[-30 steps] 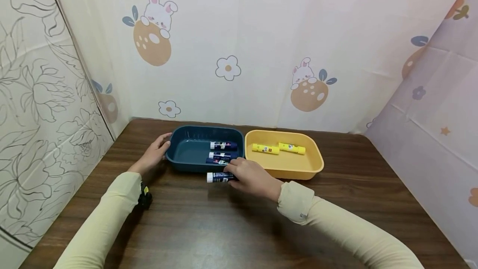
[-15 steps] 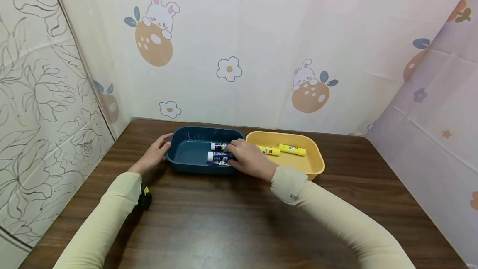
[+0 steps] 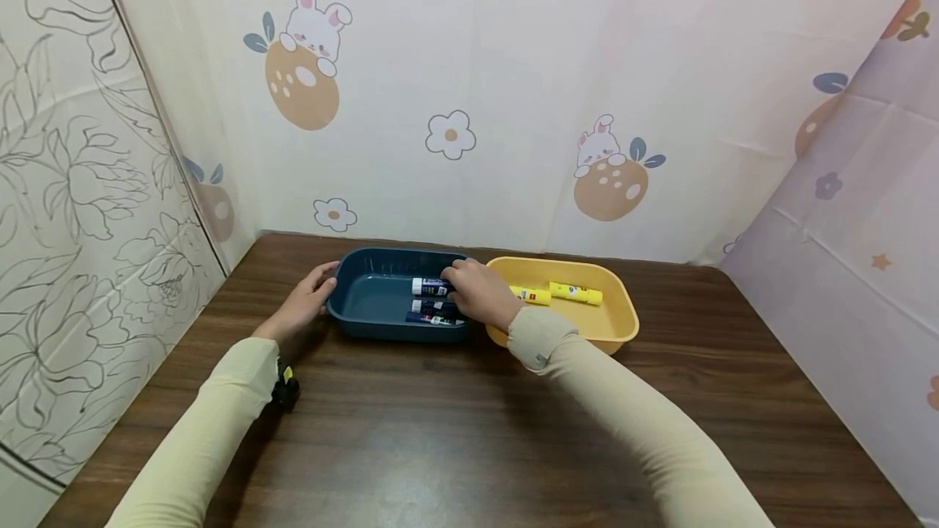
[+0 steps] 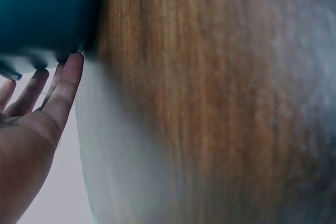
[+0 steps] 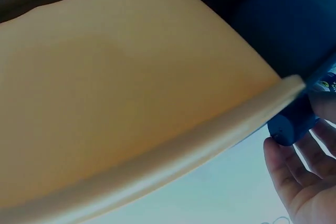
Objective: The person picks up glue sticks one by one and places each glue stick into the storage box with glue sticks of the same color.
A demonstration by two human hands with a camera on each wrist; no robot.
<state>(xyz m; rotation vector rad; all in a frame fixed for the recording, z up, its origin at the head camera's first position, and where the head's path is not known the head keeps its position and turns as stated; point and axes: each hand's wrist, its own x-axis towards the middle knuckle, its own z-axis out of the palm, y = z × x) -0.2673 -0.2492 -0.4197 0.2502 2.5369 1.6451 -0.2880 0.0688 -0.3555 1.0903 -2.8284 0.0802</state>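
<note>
My right hand (image 3: pixel 484 292) is over the right end of the dark blue bin (image 3: pixel 363 329), pinching a dark blue glue stick (image 3: pixel 431 287) with a white cap. In the right wrist view, the blue end of this glue stick (image 5: pixel 290 125) shows between thumb and fingers. Two more dark blue glue sticks lie in the bin nearer its front wall, a middle glue stick (image 3: pixel 431 306) and a front glue stick (image 3: pixel 434 319). My left hand (image 3: pixel 302 304) touches the bin's left end. In the left wrist view, its fairly straight fingers (image 4: pixel 64 90) rest against the bin's wall.
A yellow bin (image 3: pixel 623 324) stands right beside the blue one. Inside it lie two yellow glue sticks, one partly hidden by my hand (image 3: pixel 531 296) and one in full view (image 3: pixel 575 293). The brown wooden table (image 3: pixel 411 438) ends at a printed curtain (image 3: pixel 455 202) behind the bins.
My right hand has carried the dark blue glue stick from in front of the blue bin, over its front rim, to the back of its right end. The left hand stays in place.
</note>
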